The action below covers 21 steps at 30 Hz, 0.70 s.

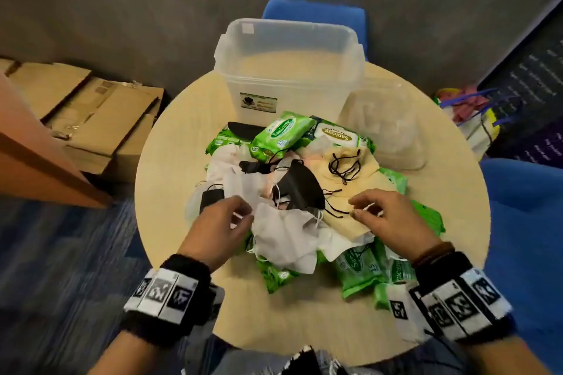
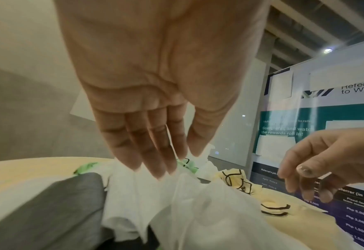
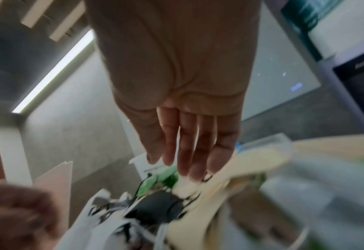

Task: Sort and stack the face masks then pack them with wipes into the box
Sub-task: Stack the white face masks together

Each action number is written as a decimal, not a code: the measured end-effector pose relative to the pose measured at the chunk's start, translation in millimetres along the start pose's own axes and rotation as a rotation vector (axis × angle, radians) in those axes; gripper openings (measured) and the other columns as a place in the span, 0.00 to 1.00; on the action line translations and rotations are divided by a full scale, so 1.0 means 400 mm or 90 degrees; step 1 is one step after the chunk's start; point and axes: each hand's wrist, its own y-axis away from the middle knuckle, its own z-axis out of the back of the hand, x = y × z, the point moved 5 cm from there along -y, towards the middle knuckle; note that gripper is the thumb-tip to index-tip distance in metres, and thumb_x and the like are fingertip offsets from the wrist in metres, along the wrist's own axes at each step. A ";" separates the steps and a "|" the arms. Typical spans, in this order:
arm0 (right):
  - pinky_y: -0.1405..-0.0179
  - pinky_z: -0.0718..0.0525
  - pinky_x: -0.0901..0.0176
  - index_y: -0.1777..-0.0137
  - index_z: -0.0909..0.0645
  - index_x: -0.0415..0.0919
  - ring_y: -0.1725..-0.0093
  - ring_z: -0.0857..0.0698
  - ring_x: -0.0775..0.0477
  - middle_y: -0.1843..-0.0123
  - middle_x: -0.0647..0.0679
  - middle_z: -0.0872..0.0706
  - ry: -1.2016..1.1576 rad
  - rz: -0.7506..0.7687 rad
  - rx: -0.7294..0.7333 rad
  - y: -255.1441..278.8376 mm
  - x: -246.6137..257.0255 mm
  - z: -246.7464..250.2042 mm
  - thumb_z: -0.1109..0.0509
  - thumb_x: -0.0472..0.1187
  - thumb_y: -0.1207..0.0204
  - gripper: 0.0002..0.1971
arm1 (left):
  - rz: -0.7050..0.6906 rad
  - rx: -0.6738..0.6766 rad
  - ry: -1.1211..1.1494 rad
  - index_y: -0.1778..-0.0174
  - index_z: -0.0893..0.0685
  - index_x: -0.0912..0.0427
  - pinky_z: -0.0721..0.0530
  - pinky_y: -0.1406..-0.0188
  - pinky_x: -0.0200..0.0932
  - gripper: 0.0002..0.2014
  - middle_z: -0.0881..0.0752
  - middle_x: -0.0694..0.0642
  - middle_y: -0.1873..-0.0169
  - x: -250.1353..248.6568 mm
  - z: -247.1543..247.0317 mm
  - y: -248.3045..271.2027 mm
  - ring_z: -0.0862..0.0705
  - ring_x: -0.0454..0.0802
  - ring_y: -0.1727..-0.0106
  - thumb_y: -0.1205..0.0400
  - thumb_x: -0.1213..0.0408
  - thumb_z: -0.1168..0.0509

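A mixed pile of face masks and green wipes packs (image 1: 281, 134) lies in the middle of the round table (image 1: 179, 146). A white mask (image 1: 283, 231) (image 2: 198, 211) sits at the front, a black mask (image 1: 300, 189) (image 3: 157, 208) in the centre, and a beige mask (image 1: 344, 222) (image 3: 230, 186) with black loops on the right. My left hand (image 1: 246, 216) (image 2: 177, 162) has straight fingers whose tips touch the white mask. My right hand (image 1: 359, 207) (image 3: 177, 165) hovers over the beige mask with relaxed fingers, holding nothing. Behind the pile stands the clear plastic box (image 1: 289, 91), empty.
A clear lid (image 1: 384, 131) lies to the right of the box. Blue chairs stand behind the table (image 1: 313, 14) and at its right (image 1: 524, 222). Flattened cardboard (image 1: 91, 113) lies on the floor at left, and bags (image 1: 469, 113) at right.
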 end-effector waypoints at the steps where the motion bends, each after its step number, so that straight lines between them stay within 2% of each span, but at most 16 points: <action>1: 0.56 0.21 0.64 0.46 0.13 0.43 0.58 0.15 0.51 0.53 0.49 0.11 -0.004 -0.002 0.008 -0.012 0.004 -0.024 0.27 0.37 0.26 0.09 | 0.002 -0.022 -0.005 0.51 0.18 0.54 0.21 0.57 0.42 0.04 0.15 0.47 0.56 -0.004 -0.008 -0.026 0.16 0.46 0.55 0.17 0.60 0.35; 3: 0.52 0.22 0.62 0.44 0.13 0.42 0.56 0.15 0.50 0.51 0.48 0.12 0.003 0.007 0.022 -0.035 0.030 -0.058 0.27 0.37 0.26 0.10 | 0.006 -0.088 -0.022 0.46 0.18 0.57 0.22 0.49 0.46 0.08 0.17 0.54 0.48 -0.015 -0.015 -0.066 0.19 0.53 0.47 0.18 0.61 0.35; 6: 0.50 0.23 0.63 0.42 0.15 0.42 0.53 0.17 0.51 0.48 0.47 0.12 0.011 0.034 0.056 -0.070 0.077 -0.111 0.28 0.39 0.25 0.12 | 0.087 -0.208 -0.042 0.36 0.23 0.64 0.30 0.37 0.52 0.20 0.24 0.63 0.38 -0.001 -0.013 -0.104 0.27 0.64 0.37 0.22 0.60 0.31; 8: 0.52 0.24 0.67 0.40 0.16 0.41 0.51 0.18 0.52 0.46 0.46 0.13 0.016 0.054 0.068 -0.093 0.105 -0.133 0.29 0.39 0.24 0.13 | 0.155 -0.217 -0.035 0.30 0.30 0.68 0.33 0.34 0.53 0.33 0.28 0.66 0.34 0.028 -0.006 -0.115 0.30 0.66 0.33 0.25 0.54 0.26; 10: 0.59 0.23 0.72 0.39 0.17 0.41 0.50 0.18 0.51 0.45 0.46 0.14 0.009 0.058 0.081 -0.107 0.127 -0.156 0.29 0.39 0.23 0.13 | 0.235 -0.176 0.043 0.29 0.33 0.68 0.29 0.36 0.52 0.42 0.27 0.65 0.33 0.055 -0.007 -0.122 0.27 0.64 0.32 0.30 0.48 0.22; 12: 0.54 0.23 0.69 0.37 0.17 0.40 0.46 0.17 0.49 0.44 0.46 0.14 0.007 0.064 0.093 -0.118 0.147 -0.175 0.30 0.39 0.23 0.15 | 0.283 -0.146 0.115 0.34 0.27 0.64 0.23 0.47 0.49 0.36 0.20 0.62 0.40 0.081 -0.015 -0.122 0.20 0.63 0.38 0.32 0.49 0.21; 15: 0.45 0.23 0.63 0.34 0.19 0.41 0.44 0.17 0.47 0.43 0.45 0.15 -0.007 0.064 0.088 -0.130 0.162 -0.188 0.28 0.38 0.25 0.19 | 0.229 -0.160 0.118 0.53 0.20 0.61 0.26 0.62 0.45 0.16 0.16 0.58 0.58 0.086 -0.004 -0.119 0.16 0.62 0.51 0.27 0.56 0.24; 18: 0.45 0.21 0.63 0.27 0.26 0.46 0.48 0.19 0.52 0.40 0.48 0.20 -0.086 0.089 0.055 -0.130 0.184 -0.178 0.25 0.39 0.28 0.28 | 0.143 -0.202 0.182 0.63 0.23 0.60 0.27 0.67 0.46 0.14 0.19 0.55 0.68 0.054 0.015 -0.111 0.21 0.55 0.65 0.25 0.57 0.25; 19: 0.44 0.22 0.64 0.26 0.27 0.47 0.45 0.20 0.54 0.39 0.50 0.21 -0.124 0.105 0.050 -0.130 0.196 -0.172 0.23 0.42 0.29 0.31 | 0.114 -0.210 0.180 0.66 0.25 0.59 0.30 0.70 0.42 0.14 0.22 0.53 0.72 0.035 0.021 -0.106 0.24 0.52 0.69 0.25 0.57 0.26; 21: 0.40 0.19 0.60 0.28 0.24 0.48 0.40 0.19 0.56 0.38 0.52 0.18 -0.202 0.119 0.046 -0.130 0.223 -0.163 0.23 0.52 0.31 0.31 | 0.025 -0.209 0.135 0.66 0.24 0.59 0.31 0.72 0.37 0.11 0.22 0.50 0.72 -0.016 0.029 -0.097 0.26 0.51 0.69 0.24 0.61 0.28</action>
